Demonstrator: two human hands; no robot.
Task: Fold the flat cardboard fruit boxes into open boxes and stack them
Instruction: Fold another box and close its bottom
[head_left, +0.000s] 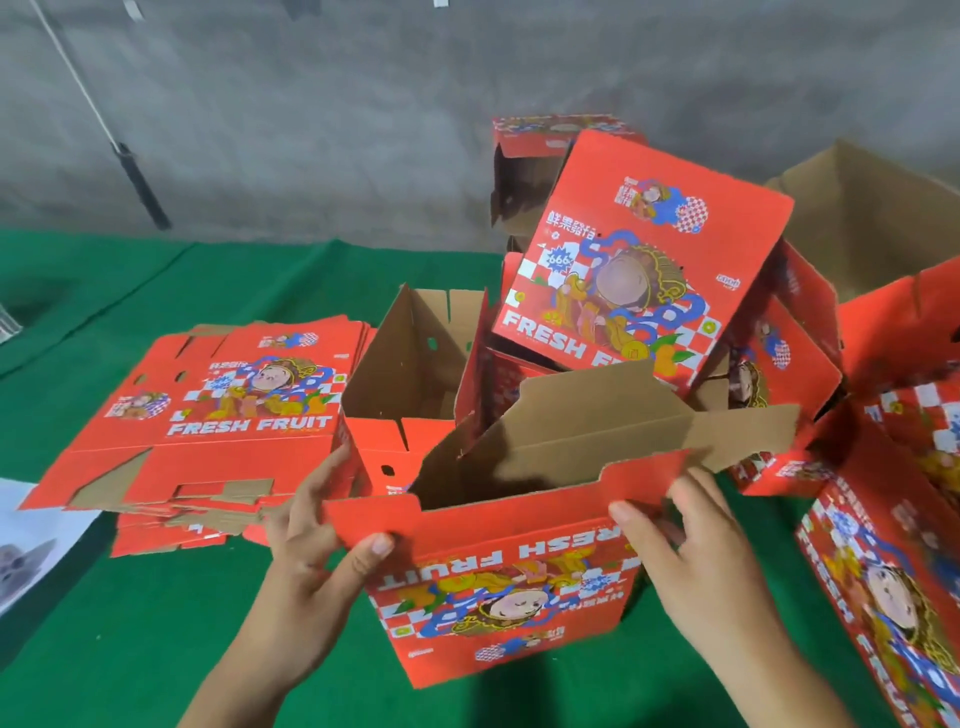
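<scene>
Currently, both hands work one box.
Left hand (311, 545): forearm rises from the lower left; thumb hooked over the near panel's top flap, fingers straight up along the box's left side, pinching that corner.
Right hand (696, 551): forearm enters from the lower right; thumb laid on the printed near panel, fingers bent round the right corner, gripping it.
Held box: half-folded red printed cardboard fruit box (514, 587), upright on the green cloth table (130, 649), between the two thumbs, print upside down, brown inner flaps raised beyond the fingertips.
Flat stock: stack of flat red cardboard blanks (218, 415), just left of the left fingers.
Folded stock: heap of folded red boxes (644, 270), tilted, beyond the fingertips and off to the right.
Behind: grey concrete wall (311, 130).
</scene>
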